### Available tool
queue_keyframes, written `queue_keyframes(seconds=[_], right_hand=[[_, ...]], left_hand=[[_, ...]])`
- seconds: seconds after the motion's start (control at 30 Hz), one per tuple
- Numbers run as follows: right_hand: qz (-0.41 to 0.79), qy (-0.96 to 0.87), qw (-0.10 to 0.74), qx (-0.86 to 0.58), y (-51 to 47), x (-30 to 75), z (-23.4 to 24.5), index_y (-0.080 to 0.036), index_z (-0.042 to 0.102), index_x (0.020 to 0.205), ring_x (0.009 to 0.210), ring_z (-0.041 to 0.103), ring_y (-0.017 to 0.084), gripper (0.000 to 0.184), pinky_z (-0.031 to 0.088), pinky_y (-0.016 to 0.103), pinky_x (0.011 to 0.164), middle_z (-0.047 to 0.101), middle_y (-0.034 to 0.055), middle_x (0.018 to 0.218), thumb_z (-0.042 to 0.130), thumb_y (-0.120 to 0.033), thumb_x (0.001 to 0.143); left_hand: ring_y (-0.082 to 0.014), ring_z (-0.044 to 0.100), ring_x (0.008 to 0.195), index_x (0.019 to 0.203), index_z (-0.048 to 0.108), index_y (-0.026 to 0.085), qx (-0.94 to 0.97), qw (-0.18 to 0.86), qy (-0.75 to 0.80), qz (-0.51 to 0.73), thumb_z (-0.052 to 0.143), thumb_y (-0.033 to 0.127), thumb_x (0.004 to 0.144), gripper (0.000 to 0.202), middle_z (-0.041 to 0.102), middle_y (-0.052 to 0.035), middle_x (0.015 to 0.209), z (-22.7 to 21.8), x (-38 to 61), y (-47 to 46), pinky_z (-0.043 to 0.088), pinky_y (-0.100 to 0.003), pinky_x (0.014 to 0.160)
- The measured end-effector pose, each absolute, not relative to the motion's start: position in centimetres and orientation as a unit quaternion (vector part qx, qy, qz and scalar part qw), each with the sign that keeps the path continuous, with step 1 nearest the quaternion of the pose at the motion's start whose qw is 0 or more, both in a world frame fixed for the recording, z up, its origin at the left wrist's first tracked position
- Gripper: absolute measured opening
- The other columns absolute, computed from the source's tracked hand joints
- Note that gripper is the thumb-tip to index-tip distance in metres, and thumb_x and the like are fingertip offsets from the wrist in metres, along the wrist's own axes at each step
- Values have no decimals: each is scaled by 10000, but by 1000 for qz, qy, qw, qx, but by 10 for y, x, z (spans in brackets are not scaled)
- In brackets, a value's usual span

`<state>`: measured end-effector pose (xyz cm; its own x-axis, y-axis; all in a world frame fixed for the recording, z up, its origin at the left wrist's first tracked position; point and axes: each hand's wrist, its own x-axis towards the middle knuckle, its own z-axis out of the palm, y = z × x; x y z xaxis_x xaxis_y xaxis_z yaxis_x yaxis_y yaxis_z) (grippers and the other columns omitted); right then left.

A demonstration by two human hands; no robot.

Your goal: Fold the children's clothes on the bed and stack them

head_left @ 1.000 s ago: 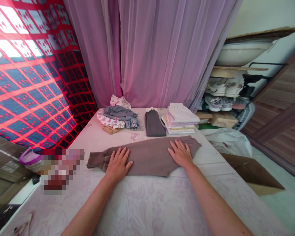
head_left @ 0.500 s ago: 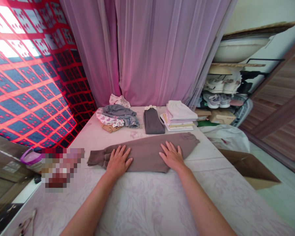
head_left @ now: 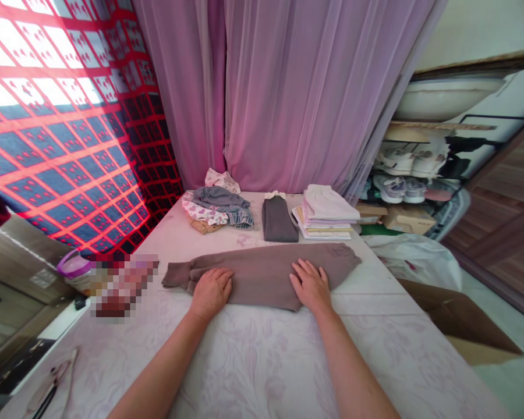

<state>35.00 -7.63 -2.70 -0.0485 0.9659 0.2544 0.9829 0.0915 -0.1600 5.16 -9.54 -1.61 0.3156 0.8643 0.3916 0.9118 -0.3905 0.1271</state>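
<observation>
A pair of grey-brown trousers (head_left: 253, 273) lies flat across the table, folded lengthwise, its ribbed cuff to the left and its gathered end to the right. My left hand (head_left: 212, 292) rests palm down on the trousers near the cuff, fingers close together and slightly bent, with no cloth visibly gripped. Farther right, my right hand (head_left: 311, 285) lies on the same trousers with its fingers spread. Behind them are a folded dark grey garment (head_left: 279, 220) with a pale frilled edge, a stack of folded light clothes (head_left: 329, 212), and a loose heap of clothes (head_left: 218, 205).
The patterned tablecloth (head_left: 253, 361) spreads under everything. Eyeglasses (head_left: 55, 381) lie at the near left, below a blurred-out patch. A purple-rimmed bucket (head_left: 75, 267) stands beyond the left edge. Off the right edge are a cardboard box (head_left: 454, 320) and a shoe rack (head_left: 402, 189). Curtains (head_left: 288, 99) hang behind.
My left hand's fingers have drawn closer together on the trousers. My right hand stays spread in about the same place. The whole view has shifted slightly, with things appearing farther right.
</observation>
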Motion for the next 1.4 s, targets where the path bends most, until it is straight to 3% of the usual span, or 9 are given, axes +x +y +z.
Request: queue_keyframes(seconds=[0.07, 0.27, 0.47, 0.63, 0.83, 1.03, 1.2, 1.3, 1.4], right_hand=[[-34, -728, 157, -666, -75, 353, -32, -260, 588, 1261, 1304, 421, 242, 408, 235, 497, 1081, 514, 59, 1400, 378, -358, 926], [-30, -738, 166, -653, -71, 360, -41, -251, 601, 1247, 1299, 425, 258, 423, 237, 510, 1076, 527, 61, 1388, 374, -376, 913], [-18, -727, 192, -660, -74, 349, -27, -245, 632, 1202, 1248, 480, 249, 404, 270, 479, 1068, 570, 58, 1342, 370, -309, 901], [1, -791, 196, -579, -54, 302, 13, -237, 620, 1217, 1234, 482, 198, 404, 294, 357, 1064, 581, 43, 1328, 363, -249, 906], [54, -851, 129, -506, -7, 236, 35, -207, 520, 1326, 1224, 473, 213, 472, 291, 371, 1056, 573, 77, 1326, 507, -265, 857], [70, -874, 125, -465, -6, 228, 28, -243, 711, 940, 1020, 565, 188, 198, 364, 323, 951, 696, 34, 993, 556, -206, 822], [109, -883, 78, -450, -22, 237, 39, -238, 718, 841, 897, 621, 179, 273, 419, 290, 816, 709, 34, 936, 473, -345, 897], [93, -849, 31, -519, -13, 227, 47, -252, 719, 924, 853, 648, 194, 376, 433, 294, 769, 723, 48, 895, 373, -395, 944], [81, -850, 23, -521, 7, 208, 48, -284, 672, 1108, 961, 639, 200, 291, 437, 288, 820, 711, 38, 1015, 501, -375, 890]], left_hand=[[-218, 624, 1007, 1080, 676, 192, -810, 45, -550, -201, 392, 253, 922, 331, 698, -68, 1092, -15, 52, -97, 466, -407, 959], [-238, 535, 1178, 1118, 663, 223, -779, 54, -591, -200, 465, 273, 890, 306, 636, -58, 1236, -11, 56, -100, 394, -427, 1048], [-239, 519, 1187, 1116, 669, 225, -776, 42, -598, -196, 458, 261, 888, 312, 630, -54, 1236, -8, 57, -102, 391, -421, 1048], [-220, 558, 1051, 1087, 679, 193, -790, 45, -578, -199, 425, 258, 909, 316, 647, -75, 1119, -4, 58, -102, 433, -379, 978], [-213, 571, 971, 1103, 664, 211, -787, 26, -583, -201, 443, 255, 908, 298, 659, -64, 1060, -3, 58, -103, 453, -386, 906], [-231, 548, 1103, 1189, 615, 201, -785, 8, -576, -227, 491, 287, 884, 340, 637, -71, 1180, -16, 57, -110, 388, -429, 1040], [-265, 508, 1204, 1257, 566, 184, -781, 13, -578, -235, 471, 338, 896, 404, 605, -90, 1270, -29, 58, -116, 320, -489, 1104], [-268, 515, 1196, 1255, 566, 195, -779, 14, -578, -243, 455, 334, 901, 396, 607, -97, 1264, -32, 59, -115, 334, -498, 1093], [-276, 511, 1199, 1258, 564, 194, -779, 8, -576, -246, 469, 329, 891, 403, 602, -100, 1272, -32, 59, -113, 345, -507, 1083]])
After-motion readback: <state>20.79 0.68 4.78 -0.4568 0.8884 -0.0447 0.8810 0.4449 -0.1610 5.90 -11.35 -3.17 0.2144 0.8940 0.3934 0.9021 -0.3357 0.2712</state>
